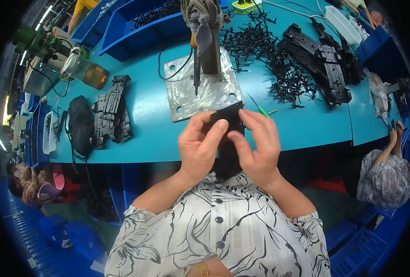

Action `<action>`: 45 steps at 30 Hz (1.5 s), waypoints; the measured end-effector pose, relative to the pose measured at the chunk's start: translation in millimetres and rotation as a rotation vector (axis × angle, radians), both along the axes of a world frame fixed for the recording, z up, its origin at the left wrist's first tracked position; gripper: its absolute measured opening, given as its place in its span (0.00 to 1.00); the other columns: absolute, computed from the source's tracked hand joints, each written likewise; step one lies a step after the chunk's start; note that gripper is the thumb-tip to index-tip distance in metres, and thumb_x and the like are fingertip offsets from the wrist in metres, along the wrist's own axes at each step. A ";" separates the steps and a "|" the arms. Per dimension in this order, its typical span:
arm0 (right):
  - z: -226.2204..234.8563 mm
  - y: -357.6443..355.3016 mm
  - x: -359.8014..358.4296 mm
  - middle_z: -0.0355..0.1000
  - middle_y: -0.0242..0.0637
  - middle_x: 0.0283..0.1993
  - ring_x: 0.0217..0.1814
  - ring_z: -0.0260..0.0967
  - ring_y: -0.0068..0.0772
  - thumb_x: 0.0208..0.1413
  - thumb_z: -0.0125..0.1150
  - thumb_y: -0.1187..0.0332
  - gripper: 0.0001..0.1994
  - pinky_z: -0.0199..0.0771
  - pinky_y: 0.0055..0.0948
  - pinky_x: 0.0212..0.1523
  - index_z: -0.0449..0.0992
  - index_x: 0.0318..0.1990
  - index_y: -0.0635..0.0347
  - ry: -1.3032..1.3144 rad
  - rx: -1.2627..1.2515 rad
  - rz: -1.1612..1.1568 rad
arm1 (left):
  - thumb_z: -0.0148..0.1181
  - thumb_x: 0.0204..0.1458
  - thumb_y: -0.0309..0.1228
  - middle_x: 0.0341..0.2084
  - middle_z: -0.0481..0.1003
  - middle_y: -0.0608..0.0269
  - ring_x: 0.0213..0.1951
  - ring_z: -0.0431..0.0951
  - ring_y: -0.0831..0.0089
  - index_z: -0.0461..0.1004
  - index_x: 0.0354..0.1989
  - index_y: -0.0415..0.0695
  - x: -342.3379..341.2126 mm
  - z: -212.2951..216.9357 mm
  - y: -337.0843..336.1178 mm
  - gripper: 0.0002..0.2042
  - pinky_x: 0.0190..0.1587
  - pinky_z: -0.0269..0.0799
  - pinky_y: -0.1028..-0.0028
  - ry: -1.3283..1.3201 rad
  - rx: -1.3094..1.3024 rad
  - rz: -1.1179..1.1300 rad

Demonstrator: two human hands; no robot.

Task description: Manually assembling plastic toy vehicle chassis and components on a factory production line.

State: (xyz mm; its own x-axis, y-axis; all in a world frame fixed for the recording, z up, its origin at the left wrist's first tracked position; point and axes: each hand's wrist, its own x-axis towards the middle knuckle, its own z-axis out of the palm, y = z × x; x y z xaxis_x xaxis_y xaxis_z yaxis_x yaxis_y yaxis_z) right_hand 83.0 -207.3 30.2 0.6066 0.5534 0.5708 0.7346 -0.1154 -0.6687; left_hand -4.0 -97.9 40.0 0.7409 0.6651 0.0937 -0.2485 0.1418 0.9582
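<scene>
Between my two hands, close to my body at the table's near edge, is a black moulded plastic part (231,121). My left hand (196,147) grips its left side, with the thumb laid on top. My right hand (261,150) holds the right side between thumb and fingers. The lower end of the part blends into the dark area below, so its full shape is hard to make out. Just beyond it stands a metal base plate (179,85) with a post. A pointed tool (196,69) hangs tip down over the plate, below a bundle of grey cloth (204,21).
A green-handled pointed tool (263,111) lies right of my hands. Small black branched parts (292,83) are heaped beyond it, beside black moulded frames (332,74). More frames (110,111) and a black pouch (80,124) lie left. A blue bin (117,46) stands behind. Other people sit at both sides.
</scene>
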 end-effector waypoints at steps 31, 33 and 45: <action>-20.6 10.8 7.2 0.74 0.28 0.38 0.37 0.66 0.16 0.57 0.53 0.67 0.11 0.62 0.19 0.37 0.73 0.44 0.63 1.309 0.242 0.242 | 0.51 0.52 0.27 0.34 0.74 0.58 0.36 0.76 0.73 0.68 0.41 0.38 -5.3 -31.1 38.9 0.09 0.43 0.73 0.71 0.081 -0.728 -0.205; -23.6 15.1 5.5 0.74 0.28 0.38 0.37 0.66 0.16 0.57 0.53 0.67 0.11 0.63 0.20 0.38 0.74 0.43 0.63 1.319 0.257 0.238 | 0.51 0.52 0.28 0.34 0.74 0.58 0.35 0.76 0.73 0.68 0.41 0.38 -6.5 -34.8 44.4 0.10 0.41 0.75 0.71 0.095 -0.709 -0.201; -21.8 39.5 9.3 0.72 0.26 0.33 0.34 0.65 0.15 0.57 0.55 0.66 0.08 0.62 0.19 0.36 0.74 0.39 0.60 1.311 0.255 0.242 | 0.53 0.51 0.30 0.32 0.73 0.60 0.33 0.75 0.74 0.68 0.40 0.38 -2.4 -39.5 64.8 0.10 0.37 0.75 0.73 0.078 -0.761 -0.139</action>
State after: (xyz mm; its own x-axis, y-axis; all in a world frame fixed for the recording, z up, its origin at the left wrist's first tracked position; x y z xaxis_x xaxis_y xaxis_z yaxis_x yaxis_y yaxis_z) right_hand 92.3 -167.8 8.5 0.6822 0.6890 -0.2446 -0.4689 0.1558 -0.8694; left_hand -6.4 -33.1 0.5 0.8078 0.4262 -0.4072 -0.1162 0.7924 0.5989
